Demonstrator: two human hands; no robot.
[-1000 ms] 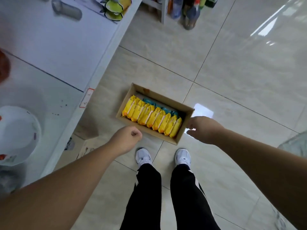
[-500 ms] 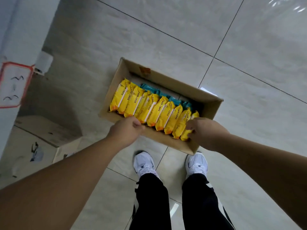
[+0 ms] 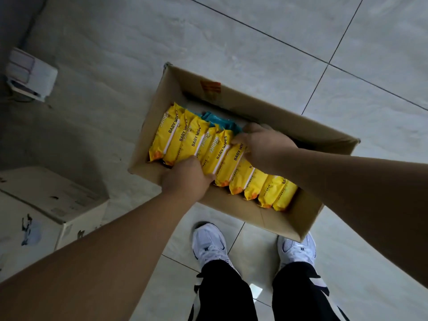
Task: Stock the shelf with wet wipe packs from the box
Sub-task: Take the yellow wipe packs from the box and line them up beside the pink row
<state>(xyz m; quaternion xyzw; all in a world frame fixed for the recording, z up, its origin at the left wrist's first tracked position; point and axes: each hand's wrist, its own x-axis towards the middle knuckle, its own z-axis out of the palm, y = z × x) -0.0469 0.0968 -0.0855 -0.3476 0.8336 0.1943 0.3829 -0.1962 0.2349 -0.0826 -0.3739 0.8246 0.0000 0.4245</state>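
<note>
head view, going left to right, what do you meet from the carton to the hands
pale carton → left hand, gripping yellow packs → right hand, gripping the same row

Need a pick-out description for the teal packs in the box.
Find the open cardboard box on the tiled floor, ahead of the white shoes. A row of yellow packs fills its near side; the teal packs peek out behind that row, beside the right hand. They are the only packs not yellow.

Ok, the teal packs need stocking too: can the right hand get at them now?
Probably yes: the right hand, inside the open box, grips yellow packs right beside the teal packs, which lie uncovered behind them.
</note>
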